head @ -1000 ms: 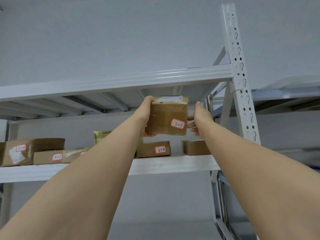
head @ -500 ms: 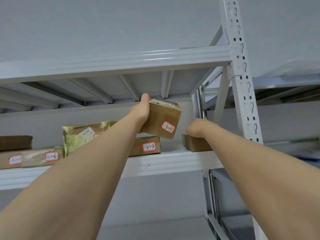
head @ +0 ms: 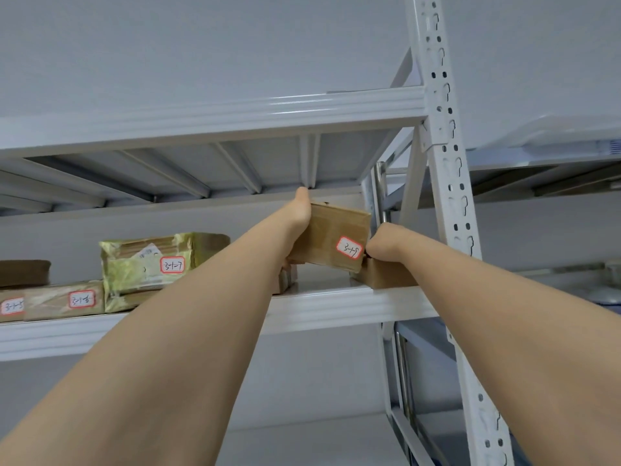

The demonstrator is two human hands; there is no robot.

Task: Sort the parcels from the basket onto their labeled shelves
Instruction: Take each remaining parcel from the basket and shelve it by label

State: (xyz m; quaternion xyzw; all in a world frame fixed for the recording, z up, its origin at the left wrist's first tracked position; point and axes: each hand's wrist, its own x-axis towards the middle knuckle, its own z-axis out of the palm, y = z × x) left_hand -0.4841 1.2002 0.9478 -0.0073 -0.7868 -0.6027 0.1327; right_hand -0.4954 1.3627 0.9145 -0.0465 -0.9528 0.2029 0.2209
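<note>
While tilted, box: the brown box (head: 331, 238) with a red-bordered label hangs over the white shelf (head: 336, 306), its lower right corner on a low box (head: 386, 275).
Left hand: the left hand (head: 300, 213) grips the box's left end, thumb on top, fingers underneath.
Right hand: the right hand (head: 383, 240) touches the box's right side; whether its fingers are curled or straight I cannot tell.
Neighbours: a green-taped parcel (head: 151, 264) sits further left on the same shelf.

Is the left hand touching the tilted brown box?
Touching. The head view shows the left hand gripping the brown box at its left edge.
</note>
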